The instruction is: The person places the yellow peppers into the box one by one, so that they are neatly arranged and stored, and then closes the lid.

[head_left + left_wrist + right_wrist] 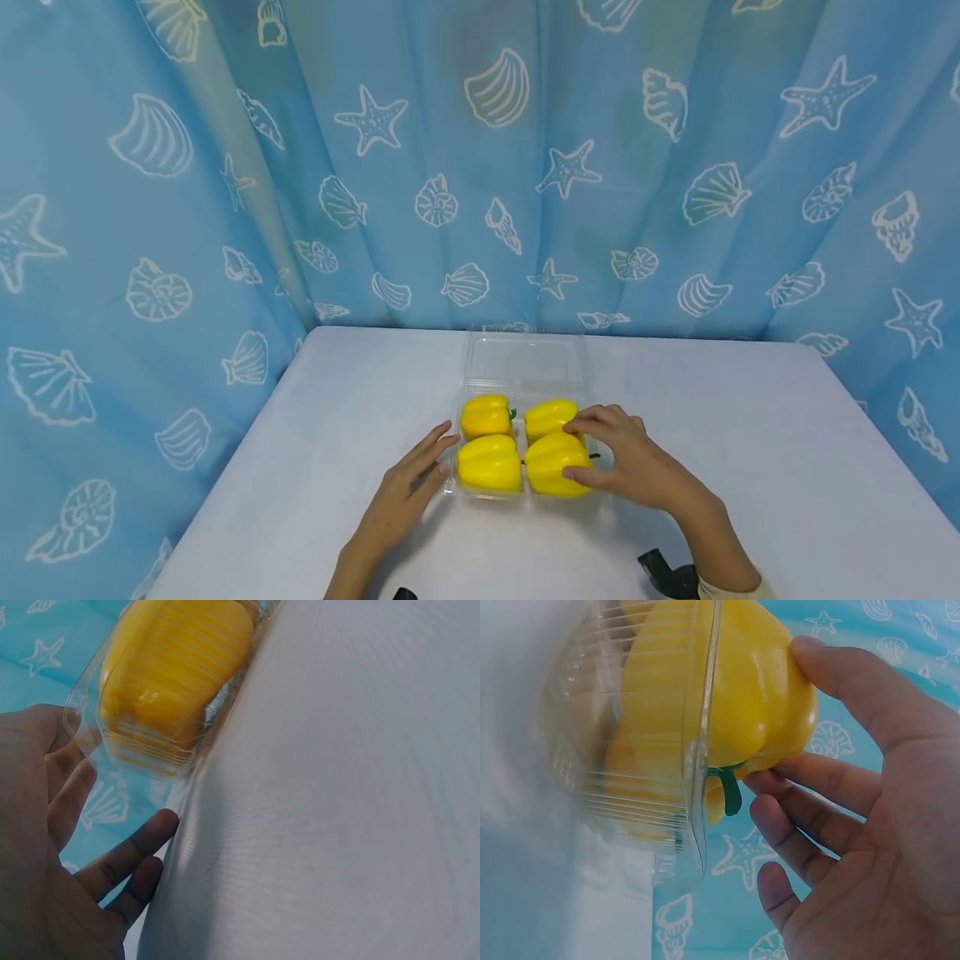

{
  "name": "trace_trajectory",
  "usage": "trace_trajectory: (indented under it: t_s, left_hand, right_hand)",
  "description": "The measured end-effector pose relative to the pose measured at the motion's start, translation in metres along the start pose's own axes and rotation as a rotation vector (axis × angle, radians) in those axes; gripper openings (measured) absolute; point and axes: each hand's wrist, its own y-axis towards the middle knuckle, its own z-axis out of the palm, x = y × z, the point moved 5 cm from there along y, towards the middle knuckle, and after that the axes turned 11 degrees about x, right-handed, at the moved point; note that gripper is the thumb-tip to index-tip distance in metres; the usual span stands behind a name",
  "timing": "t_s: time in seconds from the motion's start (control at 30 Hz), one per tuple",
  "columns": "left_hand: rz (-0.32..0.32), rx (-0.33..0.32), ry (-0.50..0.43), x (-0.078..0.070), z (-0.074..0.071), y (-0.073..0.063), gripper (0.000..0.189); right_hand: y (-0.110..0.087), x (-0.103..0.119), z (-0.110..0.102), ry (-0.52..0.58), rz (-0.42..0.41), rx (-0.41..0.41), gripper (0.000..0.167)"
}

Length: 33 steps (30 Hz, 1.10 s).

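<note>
Several yellow bell peppers sit in two rows in a clear plastic clamshell box point(517, 383) whose lid lies back. My right hand point(633, 458) grips the front right yellow bell pepper point(551, 471), thumb on its near side and fingers on its far side. In the right wrist view this bell pepper point(761, 690) stands above the box rim, its green stem point(731, 791) pointing at the palm. At the box's left edge, my left hand point(405, 487) has its fingers spread loosely, with the front left bell pepper point(489, 464) just inside. The left wrist view shows fingertips against the clear rim point(79, 712).
The box stands on a white-covered table point(337, 392). A blue curtain point(450, 167) with shell and starfish prints hangs behind the table and on both sides. A black device point(667, 575) is at the right wrist, and part of another point(405, 593) shows near the left.
</note>
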Motion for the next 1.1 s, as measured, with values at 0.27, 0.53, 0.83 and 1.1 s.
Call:
trace_trajectory:
  t_s: [0.27, 0.53, 0.83, 1.1]
  left_hand:
    - [0.005, -0.014, 0.020, 0.000, -0.004, 0.001, 0.041]
    - [0.023, -0.021, 0.016, 0.000, -0.001, 0.000, 0.041]
    - [0.002, -0.003, 0.010, 0.000, 0.000, 0.002, 0.042]
    - [0.028, -0.004, 0.023, 0.000, -0.001, 0.003, 0.042]
  right_hand:
    - [0.005, 0.003, 0.000, 0.013, 0.003, 0.020, 0.059]
    - [0.005, -0.001, 0.000, 0.049, 0.035, 0.042, 0.061]
    - [0.006, -0.006, 0.003, 0.091, 0.037, 0.049, 0.058]
    - [0.009, -0.011, 0.004, 0.121, -0.001, 0.050, 0.054]
